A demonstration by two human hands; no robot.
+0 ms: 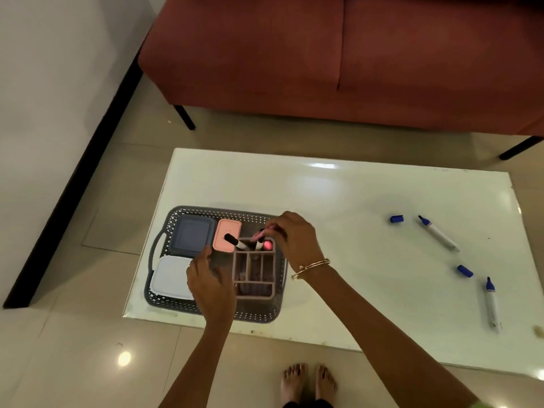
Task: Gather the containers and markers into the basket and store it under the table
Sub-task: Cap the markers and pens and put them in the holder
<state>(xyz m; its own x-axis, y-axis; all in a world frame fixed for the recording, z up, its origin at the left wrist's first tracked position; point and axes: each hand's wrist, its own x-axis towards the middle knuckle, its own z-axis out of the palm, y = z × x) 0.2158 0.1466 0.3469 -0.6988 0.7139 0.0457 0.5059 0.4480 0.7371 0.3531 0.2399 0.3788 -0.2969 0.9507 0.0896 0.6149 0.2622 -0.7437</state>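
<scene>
A grey lattice basket (164,231) stands on the left of the white table (338,201). It holds a blue-lidded container (191,235), a pink-lidded container (228,231), a white-lidded container (169,276) and a pink compartment organiser (254,275) with markers standing in its far section, one black-capped (234,241). My right hand (294,235) pinches a pink-capped marker (266,231) over that section. My left hand (210,282) hovers over the basket's middle, fingers apart. Two uncapped blue markers (438,232) (492,304) and two blue caps (396,219) (465,271) lie at the right.
A red sofa (323,54) on black legs stands beyond the table. A white wall with a black skirting runs along the left. Tiled floor surrounds the table, and my bare feet (309,382) are at its near edge.
</scene>
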